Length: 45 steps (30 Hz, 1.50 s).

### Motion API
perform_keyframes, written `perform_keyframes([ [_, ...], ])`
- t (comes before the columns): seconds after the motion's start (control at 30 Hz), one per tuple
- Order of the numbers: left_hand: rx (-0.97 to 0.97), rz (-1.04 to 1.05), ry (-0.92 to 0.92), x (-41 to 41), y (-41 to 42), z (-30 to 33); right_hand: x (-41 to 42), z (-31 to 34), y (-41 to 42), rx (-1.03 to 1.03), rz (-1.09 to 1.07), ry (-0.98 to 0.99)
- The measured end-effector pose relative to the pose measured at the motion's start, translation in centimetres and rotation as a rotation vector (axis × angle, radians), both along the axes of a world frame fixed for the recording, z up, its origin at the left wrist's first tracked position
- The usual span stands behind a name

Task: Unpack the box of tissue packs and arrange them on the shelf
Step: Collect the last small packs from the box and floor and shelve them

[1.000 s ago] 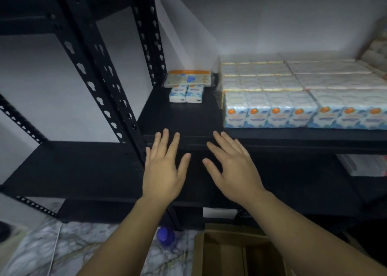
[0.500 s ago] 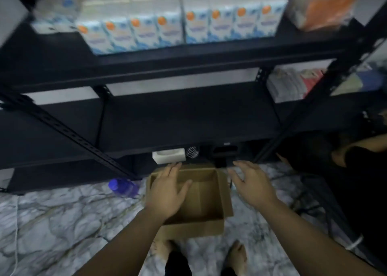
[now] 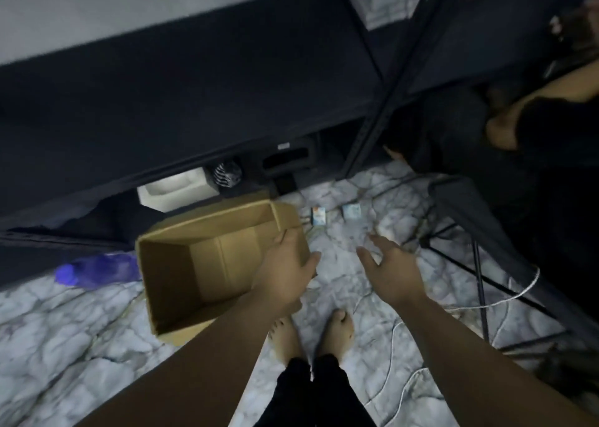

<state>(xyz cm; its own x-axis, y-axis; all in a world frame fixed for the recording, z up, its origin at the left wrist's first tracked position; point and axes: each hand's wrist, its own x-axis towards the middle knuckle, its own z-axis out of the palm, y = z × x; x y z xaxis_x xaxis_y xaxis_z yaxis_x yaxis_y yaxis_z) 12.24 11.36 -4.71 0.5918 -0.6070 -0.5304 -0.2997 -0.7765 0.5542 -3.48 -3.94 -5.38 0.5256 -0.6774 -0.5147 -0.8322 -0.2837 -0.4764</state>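
The box (image 3: 207, 264) is seen on the marble floor (image 3: 64, 345) just before the shelf (image 3: 194, 95), open at the top, nothing visible inside. Its right wall is gripped by the left hand (image 3: 285, 271) — fingers inside, thumb outside. The right hand (image 3: 389, 267) is held spread above the floor, touching nothing. Two packs (image 3: 318, 215) — small, near each other — lie beyond the box's right corner.
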Motion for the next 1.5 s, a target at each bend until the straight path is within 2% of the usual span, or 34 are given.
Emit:
perform_keyframes([
  [0.23,-0.009,0.05,0.001,0.3,-6.6,-18.2,0.6,-15.2,-4.7,0.01,-0.109,0.035],
  [0.37,-0.014,0.13,0.094,1.5,-10.3,-27.2,1.8,-24.2,-8.2,0.018,-0.172,0.023],
  [0.5,0.027,0.241,0.07,2.8,-13.6,-36.7,3.4,-32.3,-11.4,0.045,-0.275,-0.001],
  [0.77,0.114,0.329,0.054,4.4,-19.0,-48.3,7.2,-46.3,-15.5,0.024,-0.31,0.003],
  [0.87,0.115,0.349,0.041,4.8,-19.6,-51.8,8.0,-49.7,-15.8,-0.016,-0.318,0.033],
  [0.97,0.132,0.377,-0.055,5.4,-19.4,-55.5,8.4,-52.0,-15.3,-0.094,-0.307,0.077],
  [1.1,0.152,0.337,-0.088,4.6,-19.7,-52.9,8.2,-52.0,-14.9,-0.142,-0.292,0.046],
  [1.2,0.064,0.353,-0.071,3.9,-20.2,-50.0,7.5,-49.2,-15.2,-0.144,-0.293,-0.05],
  [1.33,-0.08,0.302,-0.047,2.9,-20.6,-42.8,5.1,-42.8,-14.5,-0.232,-0.264,-0.211],
  [1.4,-0.141,0.239,-0.052,2.3,-19.6,-38.2,3.2,-38.6,-13.4,-0.283,-0.222,-0.221],
  [1.5,-0.166,0.139,-0.032,1.4,-16.6,-31.3,0.5,-31.1,-11.2,-0.232,-0.17,-0.219],
])
